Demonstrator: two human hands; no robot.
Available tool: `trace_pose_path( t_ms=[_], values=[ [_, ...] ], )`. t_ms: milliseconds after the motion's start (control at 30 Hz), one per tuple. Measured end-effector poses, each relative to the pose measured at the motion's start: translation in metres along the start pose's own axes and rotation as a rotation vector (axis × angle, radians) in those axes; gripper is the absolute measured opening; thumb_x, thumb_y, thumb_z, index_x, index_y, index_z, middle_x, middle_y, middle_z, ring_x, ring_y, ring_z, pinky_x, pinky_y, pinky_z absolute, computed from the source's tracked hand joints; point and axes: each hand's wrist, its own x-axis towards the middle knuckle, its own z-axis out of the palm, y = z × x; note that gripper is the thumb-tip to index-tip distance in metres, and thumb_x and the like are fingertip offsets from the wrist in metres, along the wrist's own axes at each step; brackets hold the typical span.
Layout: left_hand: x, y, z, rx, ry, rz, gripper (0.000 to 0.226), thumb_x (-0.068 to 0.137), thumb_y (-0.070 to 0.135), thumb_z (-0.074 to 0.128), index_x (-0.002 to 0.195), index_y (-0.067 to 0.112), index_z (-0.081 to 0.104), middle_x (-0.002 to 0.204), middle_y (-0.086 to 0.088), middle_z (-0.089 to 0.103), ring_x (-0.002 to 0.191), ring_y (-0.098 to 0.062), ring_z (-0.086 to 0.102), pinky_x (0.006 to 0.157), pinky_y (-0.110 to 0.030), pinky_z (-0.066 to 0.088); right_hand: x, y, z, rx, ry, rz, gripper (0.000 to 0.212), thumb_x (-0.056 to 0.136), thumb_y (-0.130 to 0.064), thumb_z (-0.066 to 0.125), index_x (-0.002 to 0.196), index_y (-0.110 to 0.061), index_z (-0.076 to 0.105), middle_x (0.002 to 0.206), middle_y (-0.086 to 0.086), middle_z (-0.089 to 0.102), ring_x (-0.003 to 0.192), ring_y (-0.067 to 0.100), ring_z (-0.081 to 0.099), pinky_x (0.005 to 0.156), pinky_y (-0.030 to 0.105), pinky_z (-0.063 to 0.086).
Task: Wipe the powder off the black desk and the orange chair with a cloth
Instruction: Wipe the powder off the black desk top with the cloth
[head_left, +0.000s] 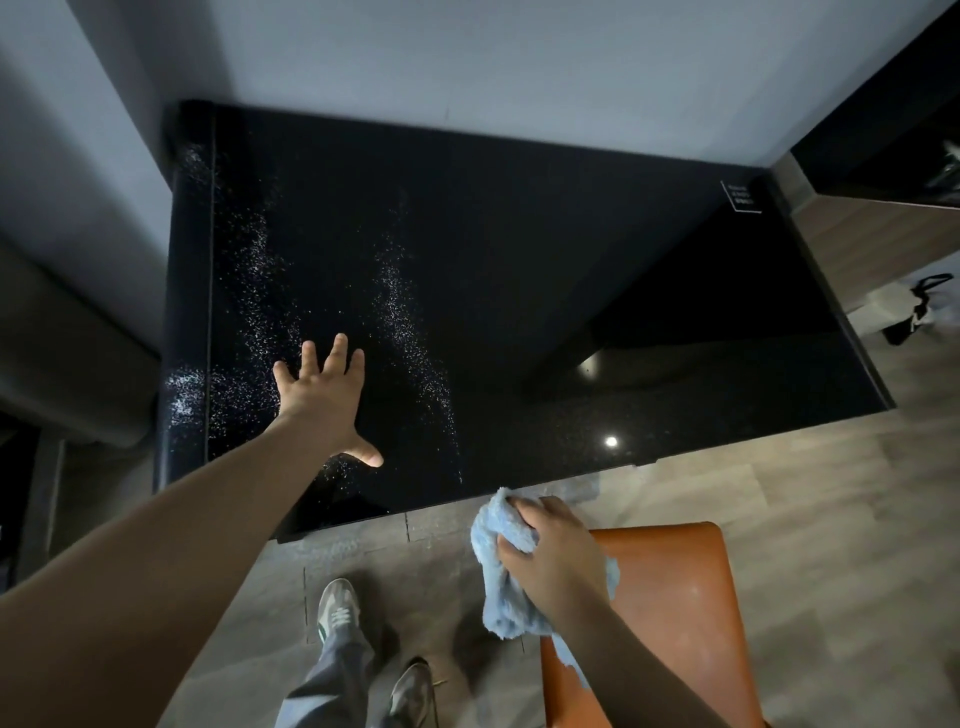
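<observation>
Head view.
Left hand (322, 400): fingers spread straight, palm down over the black table (571, 260), seemingly bracing; powder (400, 312) streaks lie on either side of it.
Right hand (550, 561): clenched round a bunched blue cloth (498, 608), just off the table's near edge above the orange chair (675, 597), probably readied for wiping.

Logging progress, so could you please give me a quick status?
Left hand open over black desk. Right hand grips cloth at orange chair edge. Powder streaks on desk's left half.
</observation>
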Motion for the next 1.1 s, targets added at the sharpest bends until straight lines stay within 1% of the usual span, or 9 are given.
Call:
trace_pose_path(
  t_ms=[100, 200, 267, 333, 500, 567, 667, 867, 1100],
  values=[
    [-0.002, 0.000, 0.000, -0.004, 0.000, 0.000, 0.146, 0.050, 0.076, 0.074, 0.152, 0.016, -0.012, 0.159, -0.008, -0.021, 0.146, -0.040, -0.009, 0.115, -0.061, 0.009, 0.002, 0.002, -0.010, -0.049, 0.032, 0.025, 0.035, 0.083, -0.043, 0.058, 0.116, -0.032, 0.061, 0.107, -0.010, 0.060, 0.089, 0.006, 0.059, 0.076, 0.018, 0.046],
    [-0.004, 0.000, -0.001, -0.005, -0.004, 0.004, 0.144, 0.053, 0.075, 0.073, 0.152, 0.015, -0.011, 0.159, -0.009, -0.020, 0.146, -0.039, -0.009, 0.115, -0.061, 0.009, 0.010, -0.004, -0.031, -0.069, 0.074, -0.054, 0.024, 0.082, -0.031, 0.056, 0.100, -0.020, 0.067, 0.101, -0.005, 0.063, 0.092, 0.016, 0.060, 0.082, 0.030, 0.052],
    [-0.005, -0.001, -0.001, -0.003, -0.003, 0.011, 0.143, 0.054, 0.075, 0.073, 0.152, 0.014, -0.010, 0.159, -0.009, -0.019, 0.146, -0.039, -0.008, 0.115, -0.061, 0.009, 0.018, -0.015, -0.053, 0.008, 0.186, 0.026, 0.023, 0.088, -0.032, 0.057, 0.109, -0.024, 0.063, 0.103, -0.010, 0.059, 0.096, 0.012, 0.058, 0.088, 0.030, 0.049],
    [-0.006, -0.003, -0.002, -0.012, -0.003, 0.023, 0.141, 0.055, 0.075, 0.073, 0.153, 0.015, -0.008, 0.159, -0.008, -0.018, 0.146, -0.038, -0.007, 0.115, -0.062, 0.009, 0.027, -0.023, -0.063, 0.076, 0.272, 0.039, 0.017, 0.091, -0.031, 0.059, 0.107, -0.024, 0.059, 0.097, -0.010, 0.057, 0.092, 0.009, 0.058, 0.088, 0.027, 0.046],
    [-0.006, -0.017, -0.011, -0.078, -0.027, 0.077, 0.126, 0.063, 0.075, 0.068, 0.154, 0.020, 0.000, 0.161, -0.002, -0.012, 0.148, -0.031, -0.004, 0.115, -0.060, 0.008, 0.061, -0.049, -0.086, 0.164, 0.360, 0.024, 0.021, 0.087, -0.035, 0.064, 0.107, -0.027, 0.062, 0.094, -0.014, 0.056, 0.084, 0.004, 0.057, 0.071, 0.010, 0.035],
    [-0.007, -0.024, -0.014, -0.156, -0.007, 0.072, 0.119, 0.068, 0.073, 0.065, 0.154, 0.019, 0.002, 0.162, -0.001, -0.004, 0.149, -0.027, 0.001, 0.117, -0.057, 0.009, 0.080, -0.062, -0.099, 0.230, 0.371, 0.019, 0.026, 0.086, -0.034, 0.066, 0.111, -0.027, 0.065, 0.098, -0.013, 0.056, 0.083, 0.004, 0.054, 0.068, 0.013, 0.035],
    [-0.013, -0.036, -0.021, -0.233, 0.042, 0.063, 0.105, 0.078, 0.069, 0.059, 0.154, 0.018, 0.007, 0.162, 0.000, 0.006, 0.148, -0.024, 0.007, 0.119, -0.053, 0.010, 0.111, -0.085, -0.118, 0.309, 0.375, -0.040, 0.028, 0.085, -0.034, 0.067, 0.112, -0.026, 0.066, 0.100, -0.011, 0.058, 0.085, 0.005, 0.056, 0.072, 0.023, 0.044],
    [-0.010, -0.063, -0.043, -0.309, 0.100, 0.024, 0.094, 0.084, 0.063, 0.056, 0.154, 0.020, 0.010, 0.161, 0.000, 0.010, 0.149, -0.024, 0.006, 0.120, -0.050, 0.009, 0.186, -0.128, -0.143, 0.356, 0.412, -0.139, 0.027, 0.085, -0.036, 0.066, 0.110, -0.025, 0.067, 0.100, -0.008, 0.060, 0.087, 0.009, 0.059, 0.074, 0.027, 0.049],
    [0.026, -0.089, -0.081, -0.317, 0.113, -0.033, 0.094, 0.085, 0.062, 0.056, 0.154, 0.018, 0.010, 0.161, -0.001, 0.009, 0.148, -0.025, 0.005, 0.120, -0.049, 0.009, 0.284, -0.161, -0.166, 0.333, 0.423, -0.185, 0.022, 0.087, -0.032, 0.065, 0.106, -0.021, 0.067, 0.096, -0.005, 0.059, 0.083, 0.010, 0.055, 0.068, 0.026, 0.040]
  ],
)
